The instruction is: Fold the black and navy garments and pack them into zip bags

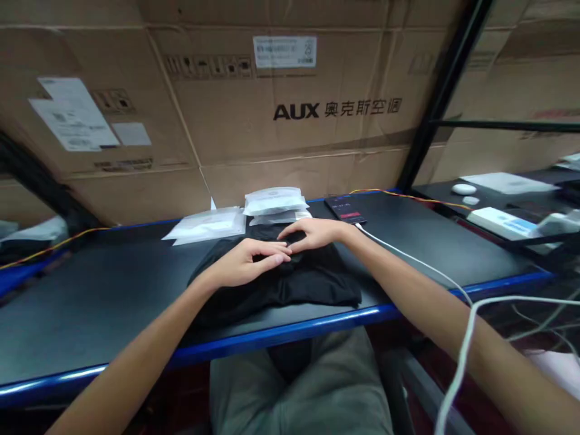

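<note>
A black piece of cloth point(312, 284), loosely folded, lies on the dark tabletop near its front edge; what kind of item it is cannot be made out. My left hand point(247, 263) rests over its middle with fingers stretched out to the right. From the other side my right hand point(312, 234) reaches onto the cloth's upper part, fingers arched and thumb apart from them. The fingertips of both hands meet or nearly meet, and some are hidden. Neither hand visibly grips the cloth.
Behind the cloth lie white packets point(211, 225) and a small stack of white pouches point(275, 201). A phone point(345, 209) with a white cable point(408, 261) sits at the back right. Large cardboard boxes point(235, 127) rise behind the blue-edged table point(113, 290). Black posts point(439, 96) flank it.
</note>
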Tool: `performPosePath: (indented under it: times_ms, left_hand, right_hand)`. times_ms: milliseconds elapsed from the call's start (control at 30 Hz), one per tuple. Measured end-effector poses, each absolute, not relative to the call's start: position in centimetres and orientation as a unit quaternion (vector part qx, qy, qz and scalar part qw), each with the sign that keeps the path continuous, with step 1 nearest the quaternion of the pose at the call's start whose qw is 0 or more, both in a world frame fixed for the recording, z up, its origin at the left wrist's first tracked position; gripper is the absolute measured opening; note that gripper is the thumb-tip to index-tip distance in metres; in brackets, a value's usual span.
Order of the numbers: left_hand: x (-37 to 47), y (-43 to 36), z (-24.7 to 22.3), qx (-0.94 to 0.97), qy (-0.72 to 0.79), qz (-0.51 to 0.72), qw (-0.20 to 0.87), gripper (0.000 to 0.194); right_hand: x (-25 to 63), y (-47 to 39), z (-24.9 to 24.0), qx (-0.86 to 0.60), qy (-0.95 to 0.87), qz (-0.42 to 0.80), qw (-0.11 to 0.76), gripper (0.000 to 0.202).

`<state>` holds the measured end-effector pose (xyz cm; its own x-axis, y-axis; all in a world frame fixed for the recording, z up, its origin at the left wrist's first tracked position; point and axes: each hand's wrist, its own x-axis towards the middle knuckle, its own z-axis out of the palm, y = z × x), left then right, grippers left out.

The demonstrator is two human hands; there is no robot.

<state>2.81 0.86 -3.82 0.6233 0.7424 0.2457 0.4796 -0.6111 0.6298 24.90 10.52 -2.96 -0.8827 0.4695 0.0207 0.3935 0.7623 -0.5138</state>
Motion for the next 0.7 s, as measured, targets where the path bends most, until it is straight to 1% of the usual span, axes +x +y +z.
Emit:
performPosePath:
  times_ms: [67, 133, 200, 333, 467, 567, 633, 700]
  left_hand:
    - [1.5, 2.1, -3.9, 0.819, 0.42, 0.317, 0.228, 0.037]
    - [-0.7, 3.7, -4.1, 0.77, 0.507, 0.36, 0.144, 0.035]
    - [-3.2, 5.2, -4.6, 0.736, 0.582, 0.343, 0.049, 0.031]
    - [-7.1, 7.2, -5.9, 0.696, 0.668, 0.26, -0.024, 0.043]
    - [-7.6, 7.8, -6.8, 0.676, 0.696, 0.237, -0.042, 0.035]
    - [-6.8, 7.2, -5.7, 0.665, 0.703, 0.247, -0.056, 0.03]
    - [-6.4, 6.2, -4.1, 0.652, 0.694, 0.294, -0.079, 0.027]
    - [-6.4, 4.9, -2.0, 0.635, 0.663, 0.381, -0.112, 0.023]
  right_hand:
    - [24.8, 10.3, -3.0, -0.229, -0.94, 0.243, 0.064, 0.056]
    - [24.8, 10.0, -2.8, -0.232, -0.941, 0.237, 0.07, 0.06]
    - [24.8, 9.6, -2.5, -0.241, -0.941, 0.224, 0.077, 0.064]
    - [24.2, 8.6, -2.1, -0.261, -0.942, 0.203, 0.061, 0.06]
    - [23.6, 7.7, -2.0, -0.265, -0.946, 0.177, 0.06, 0.058]
    - [23.4, 7.2, -1.8, -0.248, -0.949, 0.178, 0.072, 0.057]
    - [23.5, 7.0, -1.5, -0.238, -0.952, 0.181, 0.066, 0.061]
    - [23.6, 6.9, -1.3, -0.226, -0.956, 0.183, 0.049, 0.061]
